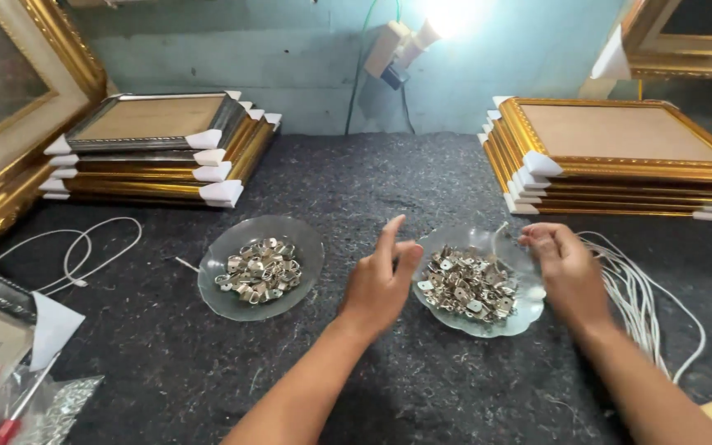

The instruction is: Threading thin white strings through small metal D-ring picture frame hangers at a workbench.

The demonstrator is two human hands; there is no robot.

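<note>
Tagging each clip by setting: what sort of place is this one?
Most likely a picture-framing workshop. Stacks of gilt frames with white corner protectors sit on a felt-covered bench, and both hands, left hand and right hand, work over a glass dish of small metal hangers.

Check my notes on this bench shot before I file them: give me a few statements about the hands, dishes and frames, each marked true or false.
1. Both hands hover at the right glass dish of small metal hangers. True; the left hand is at its left rim, the right hand over its right rim.
2. The left glass dish is empty. False; it also holds a pile of metal pieces.
3. Stacks of gold frames stand at both back corners. True; the left stack and the right stack have white corner guards.
4. The white cords lie between the two dishes. False; they lie right of the right dish.
</note>
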